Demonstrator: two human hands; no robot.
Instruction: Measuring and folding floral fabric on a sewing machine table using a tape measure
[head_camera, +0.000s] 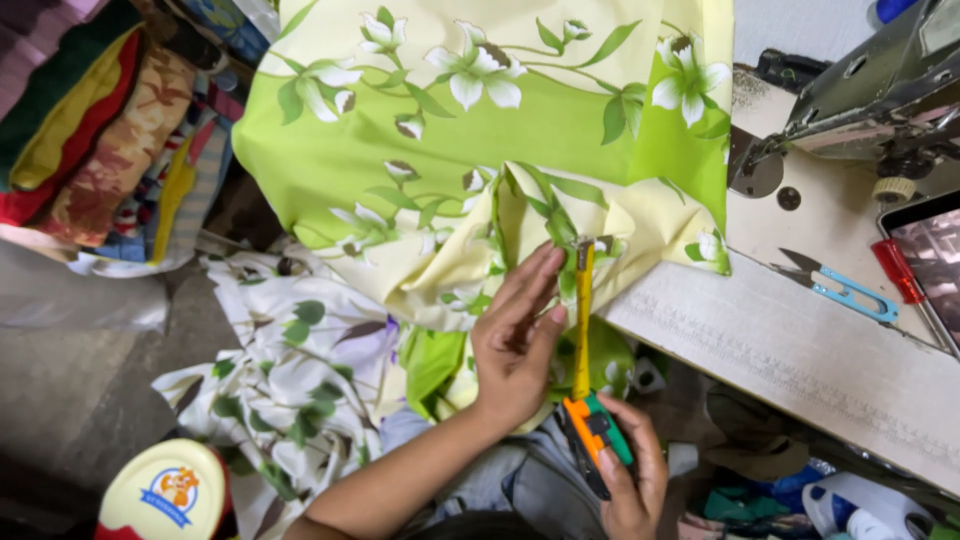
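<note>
1. Nearest the camera, the right hand wraps its fingers around a tape measure case, orange and green with a dark edge, clamped in the palm at the bottom of the view.
2. From that case a yellow tape blade runs straight up and away, ending in a small metal hook that sits on a fold of the cloth.
3. Just left of the blade, the left hand lies with fingers stretched out and close together, flat on the cloth; the fingertips reach almost to the hook, and the thumb side touches the blade. It grips nothing; it presses down.
4. Under both lies the floral fabric: bright lime green with pale yellow bands, printed with white lilies and dark green leaves. It is draped over the left part of the sewing table and bunched into soft folds at the table's front edge, where the tape is laid.
5. So the measured fold sits beyond the right hand, with the whole blade between them, and directly beneath the left hand's fingers.
6. More printed cloth, white with green and purple leaves, hangs towards the floor at the left.
7. On the table's bare part lie blue-handled thread snips, well apart from the hands, below the grey sewing machine.
8. Folded cloths in red, yellow and brown are stacked at far left.
9. Bottom left shows a round cream lid.
</note>
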